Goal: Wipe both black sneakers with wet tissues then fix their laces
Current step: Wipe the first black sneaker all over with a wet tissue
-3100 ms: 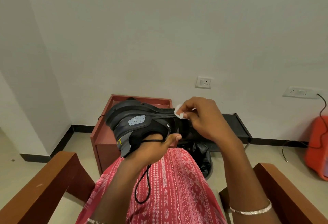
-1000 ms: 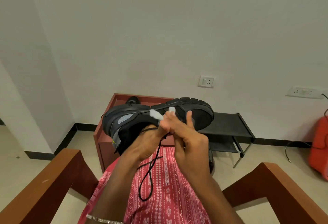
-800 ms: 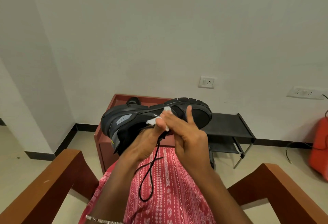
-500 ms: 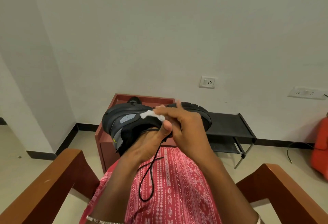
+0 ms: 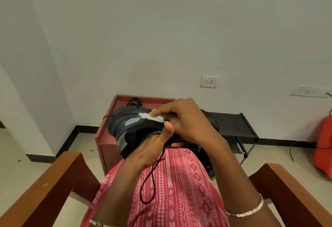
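Observation:
I hold a black sneaker [image 5: 124, 126] with a grey side patch above my lap, heel to the left. My left hand [image 5: 150, 149] grips it from below, thumb up against its side. A black lace [image 5: 152, 178] hangs down from it in a loop over my lap. My right hand [image 5: 185, 118] pinches a small white wet tissue [image 5: 150, 116] and presses it on the sneaker's upper side, covering the toe end. The other black sneaker [image 5: 134, 101] shows partly on the red cabinet behind.
A red-brown cabinet [image 5: 106, 133] stands in front by the wall, a low black rack [image 5: 233, 127] to its right. A black bag [image 5: 203, 156] lies on the floor beyond my knees. Wooden chair arms [image 5: 46, 190] flank me. An orange object [image 5: 323, 145] sits far right.
My right hand with the tissue has slid left along the sneaker's side toward the heel, turning over the shoe. The left hand keeps its grip.

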Tool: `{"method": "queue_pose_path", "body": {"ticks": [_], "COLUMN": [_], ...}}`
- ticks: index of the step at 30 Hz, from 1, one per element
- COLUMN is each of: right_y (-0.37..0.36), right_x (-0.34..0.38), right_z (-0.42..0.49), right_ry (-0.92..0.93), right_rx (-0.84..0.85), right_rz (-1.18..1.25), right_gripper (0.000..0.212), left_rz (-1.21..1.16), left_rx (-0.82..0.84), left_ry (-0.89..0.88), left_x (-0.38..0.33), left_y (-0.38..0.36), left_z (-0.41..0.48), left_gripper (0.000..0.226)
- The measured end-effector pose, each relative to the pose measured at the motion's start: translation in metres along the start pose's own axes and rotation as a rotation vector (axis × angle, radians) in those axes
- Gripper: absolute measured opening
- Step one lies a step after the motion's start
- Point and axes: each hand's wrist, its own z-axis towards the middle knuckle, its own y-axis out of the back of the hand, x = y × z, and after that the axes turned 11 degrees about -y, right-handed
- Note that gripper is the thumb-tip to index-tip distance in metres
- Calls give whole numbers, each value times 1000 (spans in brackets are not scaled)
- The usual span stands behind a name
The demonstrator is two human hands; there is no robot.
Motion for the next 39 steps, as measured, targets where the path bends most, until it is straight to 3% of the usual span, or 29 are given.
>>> {"method": "queue_pose_path", "body": {"ticks": [2, 5, 6, 9, 10, 13, 16, 18, 20, 23, 27, 30, 33, 39], "right_y": [-4, -3, -1, 5, 7, -2, -23, -39, -48, -53, -66, -83, -93, -88], "right_x": [5, -1, -6, -25, -28, -21, -5, -3, -12, -39, -51, -29, -14, -49], "right_z": [2, 4, 3, 2, 1, -5, -27, -40, -42, -32, -28, -39, -48, -22], "right_ry": [73, 63, 33, -118, -188, -282, -14, 113, 178, 131, -30, -45, 68, 134], "right_rx": [72, 94, 69, -92, -116, -21, -173, -265, -327, -497, -680, -665, -623, -804], "right_rz": [134, 166, 126, -97, -175, -335, -18, 210, 226, 2, -106, 116, 231, -106], "right_gripper": [35, 34, 35, 45, 47, 50, 38, 47, 61, 52, 64, 68, 66, 55], "left_rz": [-25, -43, -37, -131, -134, -145, -183, -207, -224, -308, -434, -461, -526, -557], "left_rx": [-13, -22, -44, -158, -132, -32, -29, -61, -80, -80, -113, -138, -216, -228], "left_ry": [-4, -8, -15, 95, 79, -8, -87, -100, -107, -104, -118, -147, -139, -174], "left_x": [0, 0, -1, 6, 7, 10, 8, 7, 10, 9, 6, 4, 4, -7], "left_y": [-1, 1, 1, 8, 7, 3, 2, 4, 6, 6, 3, 3, 9, 11], "left_z": [-3, -3, -2, 8, 9, 4, 0, 1, 1, 3, 7, 7, 6, 4], "left_gripper": [106, 117, 122, 169, 167, 133, 99, 106, 121, 113, 109, 103, 107, 88]}}
